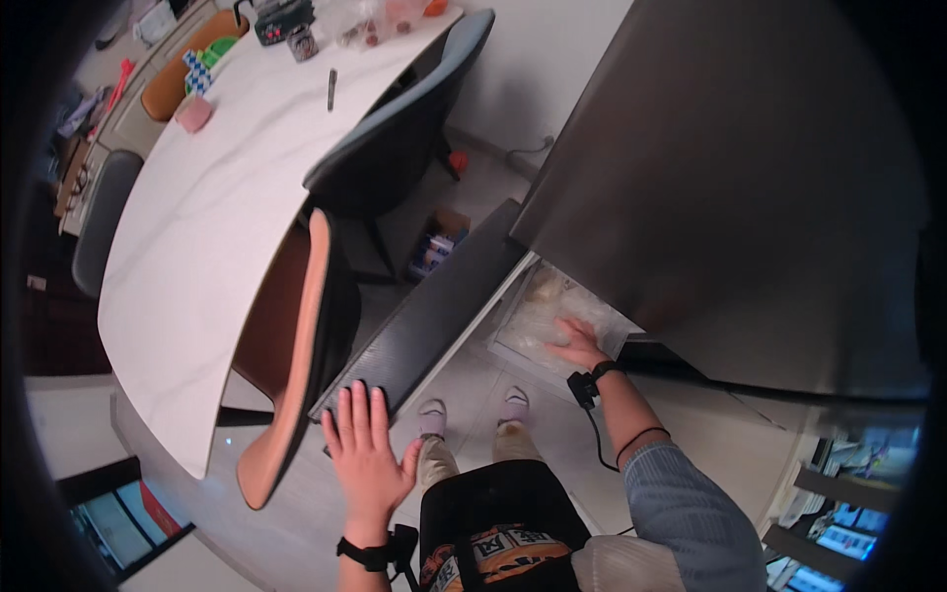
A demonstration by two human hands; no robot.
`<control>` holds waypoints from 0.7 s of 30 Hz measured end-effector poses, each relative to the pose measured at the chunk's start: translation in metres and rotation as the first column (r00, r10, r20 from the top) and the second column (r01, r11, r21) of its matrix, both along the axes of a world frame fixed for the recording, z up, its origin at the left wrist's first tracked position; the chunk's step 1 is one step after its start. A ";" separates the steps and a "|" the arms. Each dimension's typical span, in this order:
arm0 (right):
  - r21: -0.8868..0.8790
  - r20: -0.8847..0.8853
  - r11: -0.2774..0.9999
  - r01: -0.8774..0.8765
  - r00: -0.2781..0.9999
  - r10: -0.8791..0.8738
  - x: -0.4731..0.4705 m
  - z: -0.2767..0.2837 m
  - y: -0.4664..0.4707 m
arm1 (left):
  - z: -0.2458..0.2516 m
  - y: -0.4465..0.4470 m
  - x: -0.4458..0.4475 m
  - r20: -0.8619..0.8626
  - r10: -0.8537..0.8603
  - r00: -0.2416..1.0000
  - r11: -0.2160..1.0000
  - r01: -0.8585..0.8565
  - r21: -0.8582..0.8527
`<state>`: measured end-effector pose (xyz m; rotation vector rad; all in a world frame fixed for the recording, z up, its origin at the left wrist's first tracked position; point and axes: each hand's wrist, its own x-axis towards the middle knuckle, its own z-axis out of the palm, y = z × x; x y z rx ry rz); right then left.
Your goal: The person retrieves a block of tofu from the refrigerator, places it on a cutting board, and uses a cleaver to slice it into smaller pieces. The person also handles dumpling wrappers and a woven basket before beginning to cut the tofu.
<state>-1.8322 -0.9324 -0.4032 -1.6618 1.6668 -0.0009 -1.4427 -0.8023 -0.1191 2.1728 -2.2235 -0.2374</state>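
Note:
My left hand [366, 462] is spread flat at the outer end of a dark grey refrigerator door [436, 318] that stands swung out. Its fingers lie over the door's face and grip nothing. Lower right, my right hand [581, 346] reaches into a pulled-out clear drawer [518, 359], fingers apart. Under that hand are translucent plastic bags [544, 311] with pale contents I cannot make out. Above the drawer rises the dark refrigerator body [710, 192]. Both wrists wear black straps with small devices and cables.
A white marble-look table [192, 244] fills the left, holding a pen [331, 90] and a pink roll [194, 113]. An orange-backed chair [296, 362] stands close to the door's end. Beyond are a grey-blue chair [414, 111] and an open cardboard box [447, 222] on the floor.

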 end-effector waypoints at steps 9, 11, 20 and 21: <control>0.612 -0.122 0.682 -0.400 0.805 0.581 -0.021 -0.061 0.000 | -0.003 -0.001 -0.012 0.044 0.083 0.996 0.996 -0.082 -0.034; 0.624 -0.145 0.661 -0.416 0.771 0.621 -0.021 -0.063 -0.004 | -0.002 0.000 -0.013 0.065 0.100 0.993 0.995 -0.100 -0.016; -0.078 -0.248 0.898 -0.434 0.880 0.404 -0.014 0.059 -0.021 | 0.000 -0.002 -0.012 0.108 0.076 0.991 0.997 -0.079 0.018; -0.116 -0.318 0.893 -0.435 0.868 0.381 -0.008 0.064 -0.025 | -0.001 -0.002 -0.012 0.085 0.083 0.993 0.997 -0.083 0.002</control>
